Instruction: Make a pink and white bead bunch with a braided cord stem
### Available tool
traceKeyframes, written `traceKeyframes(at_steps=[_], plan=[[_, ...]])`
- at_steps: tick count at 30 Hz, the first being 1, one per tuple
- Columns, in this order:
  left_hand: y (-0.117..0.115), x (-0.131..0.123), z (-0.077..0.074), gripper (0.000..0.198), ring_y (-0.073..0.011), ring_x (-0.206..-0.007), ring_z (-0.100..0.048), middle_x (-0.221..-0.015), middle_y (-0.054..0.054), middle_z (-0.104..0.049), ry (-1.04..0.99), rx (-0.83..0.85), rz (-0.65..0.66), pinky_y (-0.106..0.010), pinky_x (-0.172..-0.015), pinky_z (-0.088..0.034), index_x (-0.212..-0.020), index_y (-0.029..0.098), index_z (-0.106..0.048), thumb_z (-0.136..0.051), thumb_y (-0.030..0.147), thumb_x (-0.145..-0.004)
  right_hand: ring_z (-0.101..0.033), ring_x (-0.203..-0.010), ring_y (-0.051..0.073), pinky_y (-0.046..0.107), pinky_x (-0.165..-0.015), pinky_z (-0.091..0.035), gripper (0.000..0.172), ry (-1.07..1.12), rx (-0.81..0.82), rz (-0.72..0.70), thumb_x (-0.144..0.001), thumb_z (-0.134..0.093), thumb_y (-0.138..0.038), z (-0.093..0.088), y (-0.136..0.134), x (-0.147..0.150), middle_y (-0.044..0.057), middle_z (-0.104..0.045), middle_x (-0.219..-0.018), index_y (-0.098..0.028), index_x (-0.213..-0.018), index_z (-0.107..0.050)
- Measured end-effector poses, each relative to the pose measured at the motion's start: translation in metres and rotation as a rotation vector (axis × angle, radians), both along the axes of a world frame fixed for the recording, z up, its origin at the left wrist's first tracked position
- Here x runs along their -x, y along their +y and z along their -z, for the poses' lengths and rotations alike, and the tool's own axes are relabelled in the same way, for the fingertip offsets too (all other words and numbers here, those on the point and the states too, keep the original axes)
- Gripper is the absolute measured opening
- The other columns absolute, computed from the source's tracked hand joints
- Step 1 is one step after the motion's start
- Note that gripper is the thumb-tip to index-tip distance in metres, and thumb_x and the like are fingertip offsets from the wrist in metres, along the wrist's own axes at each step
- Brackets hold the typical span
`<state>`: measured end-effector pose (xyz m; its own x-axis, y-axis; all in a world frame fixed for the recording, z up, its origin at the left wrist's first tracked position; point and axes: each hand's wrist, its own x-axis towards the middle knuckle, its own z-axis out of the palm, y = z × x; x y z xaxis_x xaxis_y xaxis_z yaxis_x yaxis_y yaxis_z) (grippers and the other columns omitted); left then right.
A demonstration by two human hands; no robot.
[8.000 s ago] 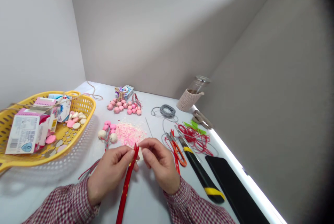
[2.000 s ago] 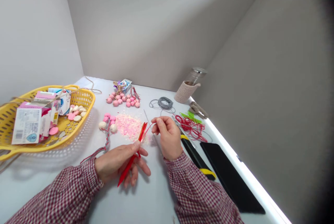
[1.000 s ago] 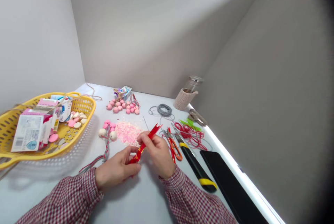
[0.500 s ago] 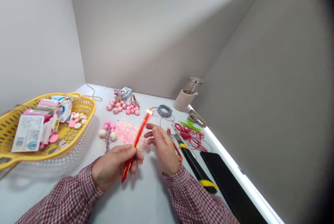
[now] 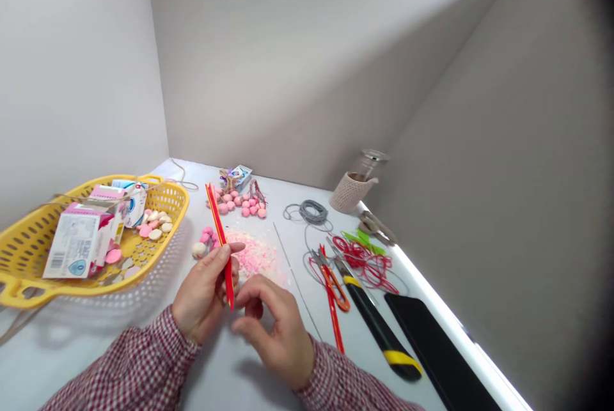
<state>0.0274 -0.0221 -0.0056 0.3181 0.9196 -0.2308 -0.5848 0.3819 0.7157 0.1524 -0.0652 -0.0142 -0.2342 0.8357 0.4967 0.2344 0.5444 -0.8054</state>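
My left hand (image 5: 204, 289) is closed on a narrow red ribbon (image 5: 219, 225) with yellow edges, pinched between thumb and fingers. The ribbon stands tilted, its forked upper end leaning left and its pointed lower end hanging below the fingers. Close by on the right, my right hand (image 5: 278, 328) has its fingers curled and its thumb apart, with nothing visible between them. It is near the ribbon's lower tip, and I see no grip on it. Beyond the hands lies a patch of pink and white shreds (image 5: 256, 256), with pink and white balls (image 5: 199, 249) partly behind the ribbon.
A yellow basket (image 5: 180, 222) holds boxes and discs at left. Pink balls (image 5: 235, 199) and a grey cord coil (image 5: 313, 211) lie farther back. At right are orange scissors (image 5: 338, 289), another red ribbon (image 5: 334, 321), a black-yellow cutter (image 5: 378, 328), red cord (image 5: 359, 257) and a covered glass jar (image 5: 350, 192).
My left hand has moved left and turned the ribbon from leaning right to leaning left. My right hand has moved down and left, uncovering the scissors. The ribbon's bright tip glare is gone.
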Motion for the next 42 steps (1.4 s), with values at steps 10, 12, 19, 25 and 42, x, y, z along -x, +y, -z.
traceKeyframes(at_steps=[10,12,19,25,42], plan=[[-0.005,-0.002,-0.003,0.038,-0.0047,-0.042,-0.037,-0.049,0.007,-0.043,0.042,-0.076,0.110,-0.017,-0.041,-0.029,-0.095,0.014,-0.061,-0.066,0.043,-0.071,-0.037,-0.045,0.008,0.021,-0.045,-0.032,0.026,0.137,0.335,0.179,-0.086,-0.045,-0.035,0.003,0.005,-0.003,-0.006,-0.041,-0.051,-0.018,-0.067,-0.047],[-0.005,-0.001,-0.002,0.038,-0.0048,-0.042,-0.036,-0.048,0.007,-0.043,0.051,-0.099,0.165,-0.017,-0.042,-0.028,-0.096,0.014,-0.063,-0.068,0.039,-0.069,-0.035,-0.042,0.007,0.021,-0.043,-0.030,0.030,0.213,0.409,0.170,-0.085,-0.045,-0.041,0.003,0.007,-0.005,-0.007,-0.040,-0.049,-0.019,-0.065,-0.045],[-0.004,-0.001,-0.001,0.031,-0.0043,-0.043,-0.036,-0.047,0.006,-0.043,0.041,-0.094,0.231,-0.017,-0.041,-0.027,-0.086,0.013,-0.064,-0.074,0.032,-0.064,-0.038,-0.041,0.006,0.020,-0.040,-0.030,0.037,0.399,0.547,0.066,-0.083,-0.047,-0.049,0.004,0.007,-0.004,-0.004,-0.046,-0.053,-0.017,-0.064,-0.047],[-0.003,-0.001,0.000,0.025,-0.0022,-0.041,-0.034,-0.052,0.006,-0.046,0.004,-0.047,0.207,-0.015,-0.036,-0.027,-0.077,0.012,-0.063,-0.074,0.031,-0.065,-0.044,-0.049,0.009,0.022,-0.047,-0.038,0.024,0.314,0.293,0.193,-0.086,-0.046,-0.040,0.006,0.008,-0.009,-0.003,-0.048,-0.061,-0.017,-0.082,-0.052],[-0.003,0.000,0.002,0.029,-0.0026,-0.039,-0.034,-0.051,0.005,-0.048,0.032,-0.039,0.243,-0.014,-0.035,-0.027,-0.083,0.012,-0.064,-0.070,0.037,-0.068,-0.048,-0.051,0.009,0.022,-0.049,-0.042,0.016,0.187,0.115,0.220,-0.086,-0.048,-0.026,0.004,0.009,-0.013,0.000,-0.053,-0.067,-0.018,-0.074,-0.056]])
